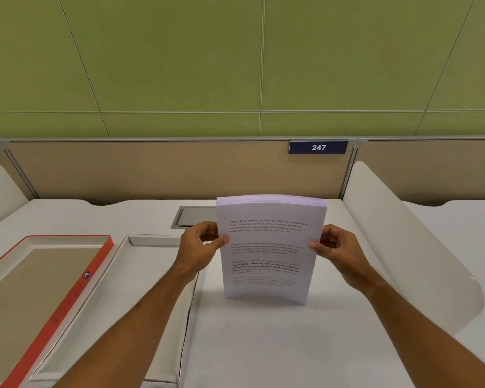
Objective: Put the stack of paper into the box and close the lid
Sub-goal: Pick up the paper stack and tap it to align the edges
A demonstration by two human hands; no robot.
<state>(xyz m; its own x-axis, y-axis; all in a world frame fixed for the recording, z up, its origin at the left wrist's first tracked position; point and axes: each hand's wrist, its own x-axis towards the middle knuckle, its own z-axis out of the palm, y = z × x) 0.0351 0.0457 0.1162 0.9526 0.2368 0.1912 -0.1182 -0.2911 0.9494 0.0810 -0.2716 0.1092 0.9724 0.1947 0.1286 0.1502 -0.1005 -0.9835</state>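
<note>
A thick stack of printed white paper [268, 247] stands upright on its bottom edge on the white desk, its printed face toward me. My left hand [200, 243] grips its left edge and my right hand [338, 246] grips its right edge. To the left lies the open white box [118, 278], partly hidden under my left forearm. Its lid [44, 292], with a red rim and brown inside, lies upside down further left.
A white desk [277, 345] bounded by a beige partition [165, 169] at the back with a "247" label [318, 147]. A grey cable hatch [195, 217] sits behind the paper. A white curved divider [409, 242] rises at the right.
</note>
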